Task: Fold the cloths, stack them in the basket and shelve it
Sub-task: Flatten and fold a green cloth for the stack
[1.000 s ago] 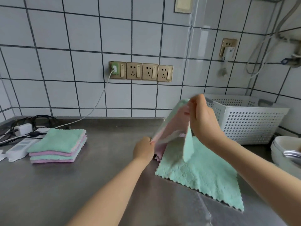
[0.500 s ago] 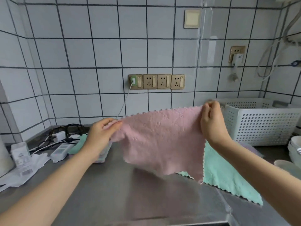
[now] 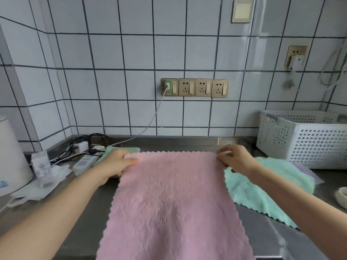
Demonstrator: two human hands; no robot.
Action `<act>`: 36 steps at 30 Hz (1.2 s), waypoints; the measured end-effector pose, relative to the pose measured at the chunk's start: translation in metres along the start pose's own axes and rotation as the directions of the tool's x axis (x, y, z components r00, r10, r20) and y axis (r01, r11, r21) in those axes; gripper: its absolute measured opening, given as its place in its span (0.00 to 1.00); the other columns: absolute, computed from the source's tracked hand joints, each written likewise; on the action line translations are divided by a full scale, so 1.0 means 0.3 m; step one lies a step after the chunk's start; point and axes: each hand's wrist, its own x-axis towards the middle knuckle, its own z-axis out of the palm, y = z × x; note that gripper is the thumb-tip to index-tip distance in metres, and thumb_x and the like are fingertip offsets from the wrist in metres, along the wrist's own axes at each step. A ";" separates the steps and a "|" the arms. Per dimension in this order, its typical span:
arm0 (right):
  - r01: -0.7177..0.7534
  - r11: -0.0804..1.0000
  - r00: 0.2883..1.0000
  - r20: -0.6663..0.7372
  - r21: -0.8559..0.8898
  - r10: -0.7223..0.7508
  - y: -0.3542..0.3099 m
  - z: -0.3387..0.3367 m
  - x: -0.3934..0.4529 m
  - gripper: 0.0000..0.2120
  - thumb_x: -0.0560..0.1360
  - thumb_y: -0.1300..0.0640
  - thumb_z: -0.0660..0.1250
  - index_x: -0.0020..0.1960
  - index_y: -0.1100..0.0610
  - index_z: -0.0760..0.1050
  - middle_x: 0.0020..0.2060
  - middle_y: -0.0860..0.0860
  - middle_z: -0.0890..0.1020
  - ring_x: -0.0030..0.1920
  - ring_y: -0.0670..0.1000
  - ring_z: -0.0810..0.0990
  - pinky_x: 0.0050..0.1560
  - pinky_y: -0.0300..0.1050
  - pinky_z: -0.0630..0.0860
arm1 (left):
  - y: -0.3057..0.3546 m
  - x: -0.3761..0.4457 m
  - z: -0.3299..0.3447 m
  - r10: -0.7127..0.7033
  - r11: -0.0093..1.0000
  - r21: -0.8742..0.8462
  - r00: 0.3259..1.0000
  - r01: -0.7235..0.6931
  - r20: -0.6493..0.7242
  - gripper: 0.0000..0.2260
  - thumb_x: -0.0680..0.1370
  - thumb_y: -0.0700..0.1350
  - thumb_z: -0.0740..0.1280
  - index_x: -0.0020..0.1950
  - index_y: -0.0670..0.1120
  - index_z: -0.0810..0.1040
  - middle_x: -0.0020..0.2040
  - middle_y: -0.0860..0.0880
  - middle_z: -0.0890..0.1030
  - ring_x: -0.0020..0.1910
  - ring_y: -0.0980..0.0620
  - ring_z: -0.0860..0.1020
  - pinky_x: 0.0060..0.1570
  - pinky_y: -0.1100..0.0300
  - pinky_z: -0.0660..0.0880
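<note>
A pink cloth (image 3: 172,203) lies spread flat on the steel counter (image 3: 84,212), its near edge reaching the counter's front. My left hand (image 3: 116,164) pinches its far left corner and my right hand (image 3: 234,159) pinches its far right corner. A mint green cloth (image 3: 262,186) lies unfolded to the right, partly under the pink one and my right arm. The white perforated basket (image 3: 304,141) stands at the back right against the wall. A stack of folded cloths (image 3: 112,150) shows just behind my left hand, mostly hidden.
A white kettle (image 3: 9,156) stands at the far left with a small carton (image 3: 40,167) and crumpled wrapping beside it. A power strip (image 3: 84,162), adapters and cables lie in the back left corner. A white bowl's rim (image 3: 340,197) shows at the right edge.
The pink cloth was pulled off the pile, held stretched in the air between both hands, and now lies flat on the counter. My view has shifted left.
</note>
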 end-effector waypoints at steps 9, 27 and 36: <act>-0.165 0.986 0.985 0.048 0.026 0.164 0.163 0.163 0.048 0.11 0.77 0.69 0.54 0.53 0.59 0.71 0.41 0.60 0.80 0.31 0.62 0.84 0.32 0.53 0.82 | -0.184 0.111 0.197 -0.213 0.958 -0.206 0.977 0.201 -0.033 0.11 0.74 0.31 0.66 0.54 0.27 0.73 0.35 0.44 0.69 0.31 0.50 0.71 0.35 0.52 0.82; 0.598 0.760 0.722 0.583 -0.254 -0.372 0.244 0.186 -0.332 0.19 0.75 0.38 0.61 0.57 0.50 0.77 0.57 0.42 0.75 0.59 0.40 0.73 0.62 0.32 0.67 | -0.281 -0.291 0.259 0.248 0.747 0.392 0.772 -0.537 0.585 0.36 0.68 0.74 0.47 0.74 0.63 0.56 0.74 0.70 0.46 0.72 0.72 0.38 0.73 0.67 0.39; 0.755 0.548 0.633 0.619 -0.360 -0.466 0.292 0.117 -0.395 0.21 0.78 0.38 0.56 0.63 0.50 0.72 0.63 0.45 0.74 0.62 0.44 0.74 0.63 0.33 0.67 | -0.332 -0.339 0.201 0.298 0.672 0.435 0.756 -0.600 0.582 0.35 0.71 0.74 0.47 0.75 0.62 0.55 0.74 0.68 0.49 0.73 0.71 0.42 0.73 0.68 0.41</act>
